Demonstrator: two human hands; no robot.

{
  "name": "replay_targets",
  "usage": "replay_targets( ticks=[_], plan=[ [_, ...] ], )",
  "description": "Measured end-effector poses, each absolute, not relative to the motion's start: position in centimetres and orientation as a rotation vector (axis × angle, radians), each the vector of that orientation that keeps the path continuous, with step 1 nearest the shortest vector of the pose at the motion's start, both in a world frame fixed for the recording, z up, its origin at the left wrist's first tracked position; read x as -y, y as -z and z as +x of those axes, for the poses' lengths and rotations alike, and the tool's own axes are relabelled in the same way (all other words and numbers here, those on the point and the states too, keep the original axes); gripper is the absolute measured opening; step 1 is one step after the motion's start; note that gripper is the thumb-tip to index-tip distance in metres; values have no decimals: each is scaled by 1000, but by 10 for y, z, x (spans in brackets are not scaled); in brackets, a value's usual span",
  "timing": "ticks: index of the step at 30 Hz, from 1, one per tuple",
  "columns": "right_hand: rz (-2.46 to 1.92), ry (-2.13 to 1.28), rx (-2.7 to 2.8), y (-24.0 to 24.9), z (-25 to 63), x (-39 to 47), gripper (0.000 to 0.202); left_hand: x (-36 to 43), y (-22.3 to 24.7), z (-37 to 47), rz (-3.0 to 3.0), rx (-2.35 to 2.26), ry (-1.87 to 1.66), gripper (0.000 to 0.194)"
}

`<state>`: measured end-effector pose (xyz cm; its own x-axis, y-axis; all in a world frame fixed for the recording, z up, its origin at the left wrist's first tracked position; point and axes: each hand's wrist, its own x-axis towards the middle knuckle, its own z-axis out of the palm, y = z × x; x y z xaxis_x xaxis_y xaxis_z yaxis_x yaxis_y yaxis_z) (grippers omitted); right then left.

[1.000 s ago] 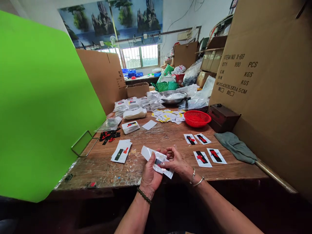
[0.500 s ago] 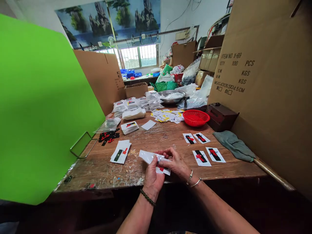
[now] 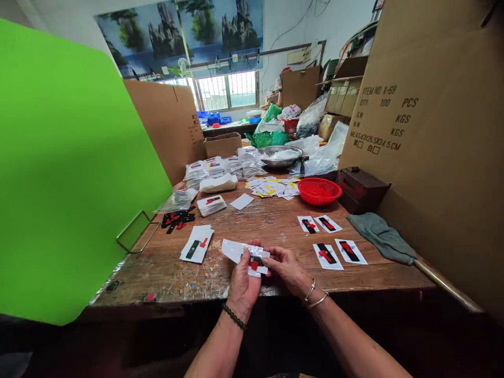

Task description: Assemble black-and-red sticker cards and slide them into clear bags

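Left hand (image 3: pixel 242 282) and right hand (image 3: pixel 289 269) hold a clear bag (image 3: pixel 237 250) (card (image 3: pixel 260 270) inside).

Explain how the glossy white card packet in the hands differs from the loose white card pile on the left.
The glossy white card packet is held up in the left hand, with the right hand at its edge; the loose white card pile lies on the brown wooden table. The hands partly hide the packet; they leave the pile uncovered. Both show black and red pieces.

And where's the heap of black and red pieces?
Head view, left side: the heap lies on the table between the wire frame and the white card stack.
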<state>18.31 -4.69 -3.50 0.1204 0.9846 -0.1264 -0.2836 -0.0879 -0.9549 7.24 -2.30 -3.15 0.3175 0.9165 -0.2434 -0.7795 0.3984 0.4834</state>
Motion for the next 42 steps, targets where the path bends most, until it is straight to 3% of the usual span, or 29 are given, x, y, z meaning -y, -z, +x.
replay_targets(
  ticks=[13,20,27,39,42],
  plan=[
    [-1037,-1323,512,42,177,36,53,33,21,80,239,-513,-1113,15],
    [-953,-1445,839,47,192,41,42,30,32,75,270,-545,-1105,13],
    [-1001,-1378,782,50,204,36,40,31,21,60,534,-587,-1069,33],
    [-1130,-1207,877,41,210,29,47,30,21,41,792,-781,-1003,43],
    [-1130,-1298,875,35,208,28,44,28,21,36,784,-909,-1002,49]
  ],
)
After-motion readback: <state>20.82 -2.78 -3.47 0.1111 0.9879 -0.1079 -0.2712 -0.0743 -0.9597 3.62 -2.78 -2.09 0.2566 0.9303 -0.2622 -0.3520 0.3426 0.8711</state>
